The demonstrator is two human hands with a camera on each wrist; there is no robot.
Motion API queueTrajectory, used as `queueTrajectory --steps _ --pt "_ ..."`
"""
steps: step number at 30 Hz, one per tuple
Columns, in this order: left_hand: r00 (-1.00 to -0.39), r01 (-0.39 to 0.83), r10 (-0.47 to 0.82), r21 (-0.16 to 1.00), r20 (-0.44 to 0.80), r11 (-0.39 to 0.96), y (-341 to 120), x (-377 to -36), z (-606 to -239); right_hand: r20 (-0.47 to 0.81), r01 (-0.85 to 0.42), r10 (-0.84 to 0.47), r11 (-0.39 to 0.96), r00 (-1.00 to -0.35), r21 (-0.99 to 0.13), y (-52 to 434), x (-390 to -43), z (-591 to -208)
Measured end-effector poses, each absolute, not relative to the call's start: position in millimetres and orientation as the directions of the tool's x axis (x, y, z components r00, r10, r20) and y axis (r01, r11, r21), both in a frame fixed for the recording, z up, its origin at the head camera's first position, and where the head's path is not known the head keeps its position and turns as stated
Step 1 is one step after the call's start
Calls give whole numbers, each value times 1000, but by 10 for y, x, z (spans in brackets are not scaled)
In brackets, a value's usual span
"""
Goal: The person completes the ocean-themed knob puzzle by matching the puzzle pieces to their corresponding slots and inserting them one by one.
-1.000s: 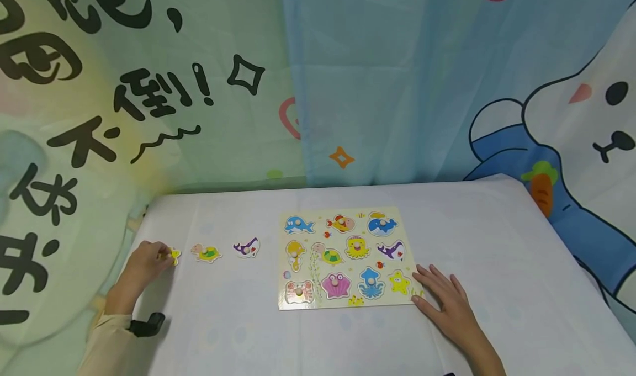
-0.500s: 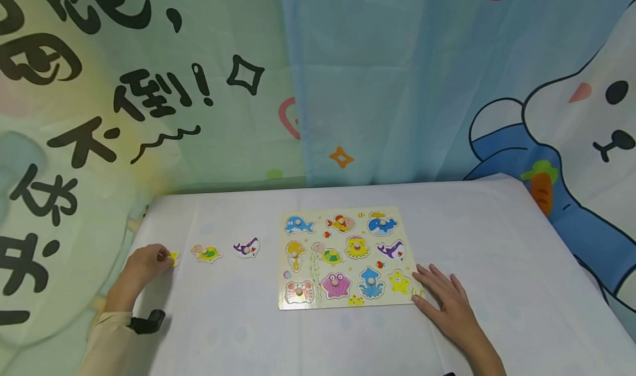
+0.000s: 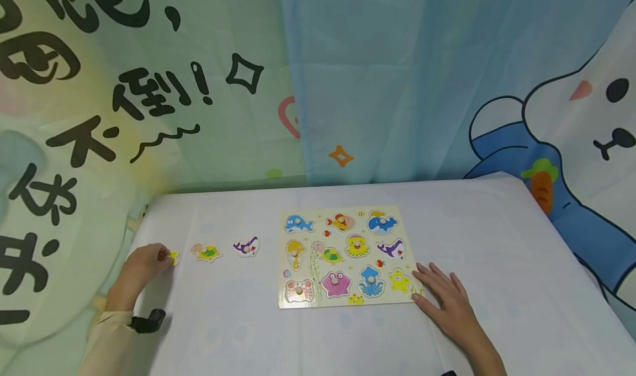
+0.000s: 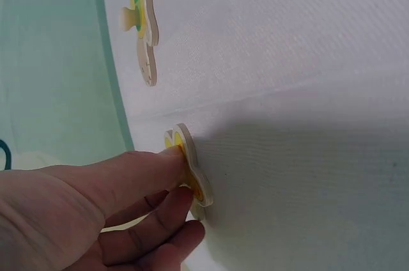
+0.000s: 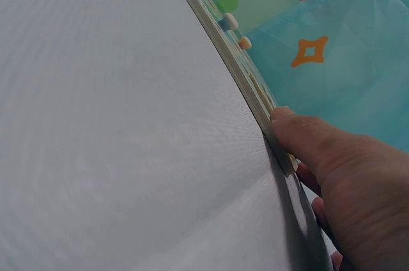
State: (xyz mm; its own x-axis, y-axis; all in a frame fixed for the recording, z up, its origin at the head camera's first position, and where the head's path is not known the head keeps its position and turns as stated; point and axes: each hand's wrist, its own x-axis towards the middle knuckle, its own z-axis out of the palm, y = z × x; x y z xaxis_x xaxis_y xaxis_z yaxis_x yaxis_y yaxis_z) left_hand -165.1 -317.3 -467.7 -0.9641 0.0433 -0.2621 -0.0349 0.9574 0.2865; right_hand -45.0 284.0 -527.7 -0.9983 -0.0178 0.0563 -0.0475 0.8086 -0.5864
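Note:
At the left side of the table my left hand (image 3: 147, 265) pinches a yellow puzzle piece (image 3: 174, 258) between thumb and fingers. In the left wrist view this piece (image 4: 197, 185) has a rounded, lobed edge and stands close to the white cloth, partly covered by the fingers. A turtle piece (image 3: 206, 252) and a purple whale piece (image 3: 247, 247) lie to its right; the turtle piece (image 4: 146, 22) shows its knob. My right hand (image 3: 447, 304) rests with spread fingers at the right edge of the sea-animal puzzle board (image 3: 318, 304); its thumb (image 5: 300, 131) touches the board's corner.
Several knobbed pieces sit in the board, among them a pink shell (image 3: 336, 285) and a blue squid (image 3: 371, 282). A white cloth (image 3: 248, 337) covers the table. Printed curtains (image 3: 367, 89) hang behind it. A black strap (image 3: 148, 322) is on the left wrist.

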Motion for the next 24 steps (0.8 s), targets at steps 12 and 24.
queueTrajectory --steps 12,24 --pt "-949 -86 3 266 -316 960 -3129 -1669 -4633 96 -82 -33 817 -995 -571 2855 -448 -5317" --pt "-957 -85 18 336 -291 938 -3162 -1660 -4664 82 -72 -31 818 -996 -571 2858 -447 -5315"
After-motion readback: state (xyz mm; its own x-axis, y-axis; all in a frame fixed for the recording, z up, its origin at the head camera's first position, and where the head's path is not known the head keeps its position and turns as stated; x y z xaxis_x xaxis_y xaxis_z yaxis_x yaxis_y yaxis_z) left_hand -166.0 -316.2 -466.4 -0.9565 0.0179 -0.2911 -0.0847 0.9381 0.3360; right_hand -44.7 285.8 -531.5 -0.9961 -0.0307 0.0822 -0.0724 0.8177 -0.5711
